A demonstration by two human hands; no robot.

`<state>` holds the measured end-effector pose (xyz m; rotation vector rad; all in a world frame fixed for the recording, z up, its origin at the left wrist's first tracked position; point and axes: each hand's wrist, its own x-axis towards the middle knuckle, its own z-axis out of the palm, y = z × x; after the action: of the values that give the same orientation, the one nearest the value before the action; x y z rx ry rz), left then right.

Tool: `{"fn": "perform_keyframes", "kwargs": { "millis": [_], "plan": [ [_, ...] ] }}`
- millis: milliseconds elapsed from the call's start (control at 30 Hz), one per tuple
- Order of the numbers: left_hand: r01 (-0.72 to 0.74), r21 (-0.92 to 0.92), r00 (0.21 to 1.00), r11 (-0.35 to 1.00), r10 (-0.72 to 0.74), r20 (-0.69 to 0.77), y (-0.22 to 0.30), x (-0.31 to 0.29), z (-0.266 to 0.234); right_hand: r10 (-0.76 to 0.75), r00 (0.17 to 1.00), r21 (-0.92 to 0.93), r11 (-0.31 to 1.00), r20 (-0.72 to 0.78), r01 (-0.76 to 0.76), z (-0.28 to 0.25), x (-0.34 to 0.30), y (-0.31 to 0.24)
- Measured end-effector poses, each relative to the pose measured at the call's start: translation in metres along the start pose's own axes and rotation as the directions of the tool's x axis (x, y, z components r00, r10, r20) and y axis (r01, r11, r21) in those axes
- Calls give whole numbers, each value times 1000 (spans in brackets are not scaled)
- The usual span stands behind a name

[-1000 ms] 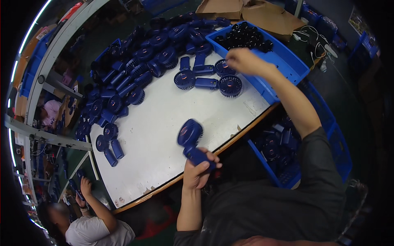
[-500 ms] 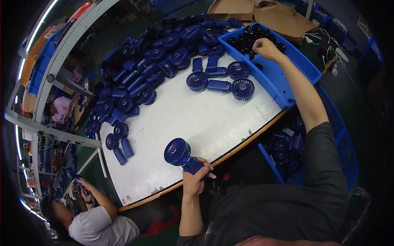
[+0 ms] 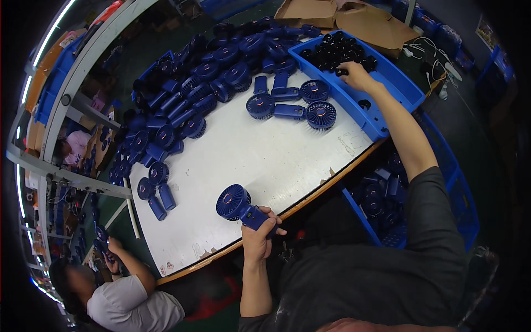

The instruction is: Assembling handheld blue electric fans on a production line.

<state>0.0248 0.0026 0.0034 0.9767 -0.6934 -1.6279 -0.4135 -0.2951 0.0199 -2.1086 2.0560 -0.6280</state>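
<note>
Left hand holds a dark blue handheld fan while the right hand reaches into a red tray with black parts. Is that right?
No, the tray is blue, not red, as the head view shows. The rest stands: the left hand holds a dark blue handheld fan, the right hand reaches into that tray.

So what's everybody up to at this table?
A person holds a dark blue handheld fan by its handle in the left hand, near the table's front edge. The right hand reaches into a blue tray, its fingertips at the small black parts; whether it grips one is unclear. More blue fans lie heaped along the white table. At lower left, a co-worker also handles something blue.
</note>
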Motion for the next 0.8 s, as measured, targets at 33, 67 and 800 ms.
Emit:
{"fn": "perform_keyframes", "kwargs": {
  "millis": [33, 67, 800],
  "plan": [
    [-2, 4, 1000, 1000, 2, -2, 0, 1, -2, 19, 1000, 35, 999, 9, -19, 2, 1, 3],
    [-1, 5, 1000, 1000, 1, -4, 0, 1, -3, 38, 999, 67, 997, 20, -39, -2, 0, -2],
    [-184, 65, 974, 981, 191, -123, 1, 1, 4, -385, 873, 794, 607, 299, -5, 46, -249, -271]
  ]
}}
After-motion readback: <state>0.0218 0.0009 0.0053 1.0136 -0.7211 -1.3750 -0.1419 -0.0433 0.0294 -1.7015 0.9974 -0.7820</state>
